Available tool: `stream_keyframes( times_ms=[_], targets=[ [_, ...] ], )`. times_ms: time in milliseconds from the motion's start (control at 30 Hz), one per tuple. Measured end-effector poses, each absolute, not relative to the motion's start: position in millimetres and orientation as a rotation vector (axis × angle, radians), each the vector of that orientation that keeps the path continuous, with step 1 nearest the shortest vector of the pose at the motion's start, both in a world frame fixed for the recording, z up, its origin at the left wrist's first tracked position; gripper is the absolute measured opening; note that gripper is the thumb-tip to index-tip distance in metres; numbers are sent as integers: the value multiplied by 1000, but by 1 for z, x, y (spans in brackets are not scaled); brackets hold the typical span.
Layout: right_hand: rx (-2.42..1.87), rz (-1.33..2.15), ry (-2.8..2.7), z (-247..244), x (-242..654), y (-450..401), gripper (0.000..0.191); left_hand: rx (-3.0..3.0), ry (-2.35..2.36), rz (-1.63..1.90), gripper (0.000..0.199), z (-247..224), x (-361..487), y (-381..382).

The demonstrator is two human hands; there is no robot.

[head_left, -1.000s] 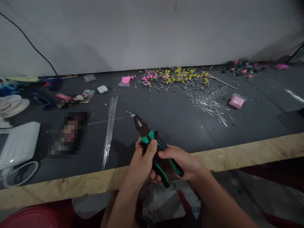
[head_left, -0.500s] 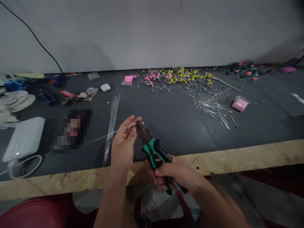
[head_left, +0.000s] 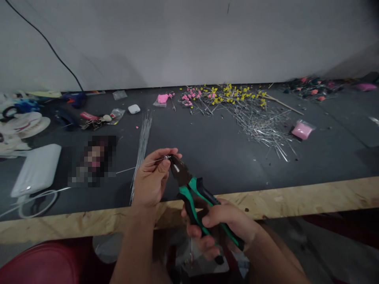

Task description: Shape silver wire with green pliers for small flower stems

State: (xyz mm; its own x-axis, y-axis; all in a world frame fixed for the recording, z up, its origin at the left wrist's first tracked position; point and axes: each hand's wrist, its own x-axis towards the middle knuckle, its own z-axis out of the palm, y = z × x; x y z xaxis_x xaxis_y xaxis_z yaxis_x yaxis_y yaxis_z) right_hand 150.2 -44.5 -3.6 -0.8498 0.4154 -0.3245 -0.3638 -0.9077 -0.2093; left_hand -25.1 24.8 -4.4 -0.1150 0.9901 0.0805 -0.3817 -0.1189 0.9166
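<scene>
Between the thumb and fingers of my left hand (head_left: 151, 179) is a thin metal wire (head_left: 126, 170), whose long end sticks out to the left. Its other end, by my fingertips, looks twisted or coiled. My right hand (head_left: 223, 225) is wrapped round the green and black handles of a pair of pliers (head_left: 188, 183). The dark jaws of the pliers meet the wire's twisted end at my left fingertips; whether they grip it I cannot tell. Behind my left hand lies a bundle of straight wires (head_left: 143, 136) on the dark tabletop (head_left: 207, 157).
Wire stems with pink and yellow tips (head_left: 225, 94) and a heap of loose wires (head_left: 263, 126) lie at the back. Pink clay packs (head_left: 302, 130), a white earbud case (head_left: 134, 109), keys (head_left: 96, 121) and a white power bank (head_left: 37, 169) are about. A red stool (head_left: 41, 260) stands below.
The handles of the pliers have spread wider apart, and my right fingers have loosened and shifted down. My left hand has moved slightly, and a small coil now shows at the wire's end.
</scene>
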Motion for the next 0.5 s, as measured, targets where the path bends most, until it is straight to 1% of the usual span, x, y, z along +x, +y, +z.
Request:
stream_keyframes(
  times_ms=[200, 500],
  targets=[
    [-360, 2718, -136, -5, 146, -43, 34, 911, 927, 1636, 9, -5, -18, 25],
    [-219, 2728, 73, -3, 135, -43, 32, 1041, 1009, 1815, 7, -9, -12, 33]
  ],
)
